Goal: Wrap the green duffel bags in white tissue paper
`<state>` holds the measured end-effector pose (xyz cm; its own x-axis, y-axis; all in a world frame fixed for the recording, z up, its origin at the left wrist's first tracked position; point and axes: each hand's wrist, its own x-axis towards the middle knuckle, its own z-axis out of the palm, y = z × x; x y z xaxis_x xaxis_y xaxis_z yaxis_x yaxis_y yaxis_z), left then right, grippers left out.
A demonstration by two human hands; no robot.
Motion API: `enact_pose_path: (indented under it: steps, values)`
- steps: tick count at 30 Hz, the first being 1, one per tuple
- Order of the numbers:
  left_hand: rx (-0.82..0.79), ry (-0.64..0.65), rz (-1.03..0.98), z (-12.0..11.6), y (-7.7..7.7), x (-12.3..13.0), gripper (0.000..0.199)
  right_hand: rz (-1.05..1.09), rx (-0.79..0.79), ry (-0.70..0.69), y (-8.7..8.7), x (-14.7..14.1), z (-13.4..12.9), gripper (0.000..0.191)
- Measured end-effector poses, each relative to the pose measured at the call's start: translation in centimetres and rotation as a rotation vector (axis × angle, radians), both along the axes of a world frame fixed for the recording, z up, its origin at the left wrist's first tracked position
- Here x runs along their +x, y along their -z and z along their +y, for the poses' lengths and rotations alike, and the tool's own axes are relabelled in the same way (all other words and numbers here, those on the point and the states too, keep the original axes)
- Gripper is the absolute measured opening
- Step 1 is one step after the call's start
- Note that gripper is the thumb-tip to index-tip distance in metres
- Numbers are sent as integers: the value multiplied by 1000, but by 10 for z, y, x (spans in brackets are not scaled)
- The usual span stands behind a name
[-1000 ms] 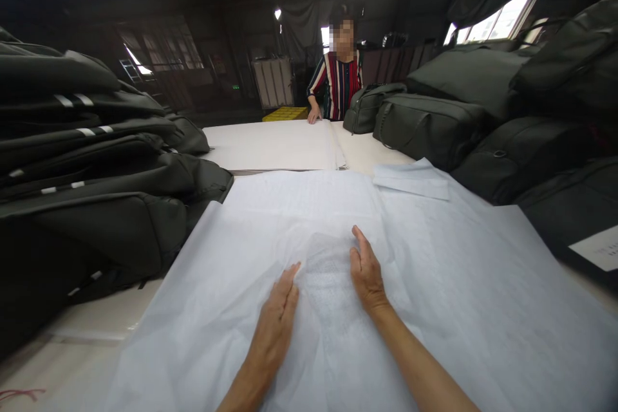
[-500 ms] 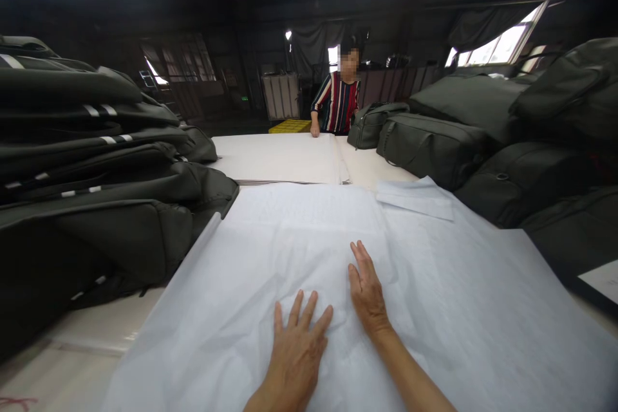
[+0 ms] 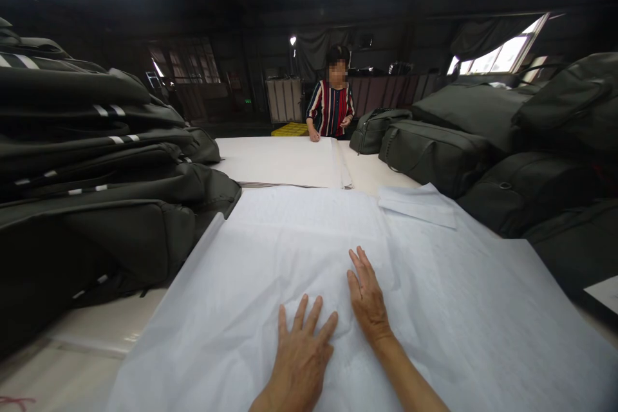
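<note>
Left grip (image 3: 303,355): we spread its fingers on the thin, wrinkled white sheet (image 3: 463,309).
Right grip (image 3: 369,304): we had it just beside, thumb spread.

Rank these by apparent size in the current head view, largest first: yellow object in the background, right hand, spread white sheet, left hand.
1. White sheet
2. Left hand and right hand, unranked: the left looks bigger, but seems nearer the camera
3. Yellow object
</note>
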<state>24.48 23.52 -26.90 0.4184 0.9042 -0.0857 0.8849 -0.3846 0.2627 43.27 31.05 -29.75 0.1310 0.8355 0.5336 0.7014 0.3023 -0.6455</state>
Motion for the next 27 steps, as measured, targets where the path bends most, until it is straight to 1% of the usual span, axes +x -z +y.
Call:
enact_pose_path:
  steps: [5, 9, 16, 19, 23, 25, 27]
  values:
    - [18, -1, 3, 0, 2, 1, 48, -32, 2, -9, 2, 0, 1, 46]
    - [16, 3, 10, 1, -1, 1, 47, -87, 23, -19, 1, -1, 0, 46]
    - [29, 8, 21, 0, -1, 2, 47, -199, -4, -9, 3, -4, 1, 46]
    - [19, 27, 29, -1, -10, 1, 47, -287, -72, -1, 3, -7, 1, 44]
    - [13, 104, 9, 7, -33, 7, 51, -379, -154, 11, 0, -11, 0, 44]
    - [21, 128, 8, 15, -43, 15, 42, -389, -172, 18, -1, -13, 1, 44]
    - [20, 130, 22, 24, -49, 24, 31, -382, -175, 20, -2, -12, 1, 44]
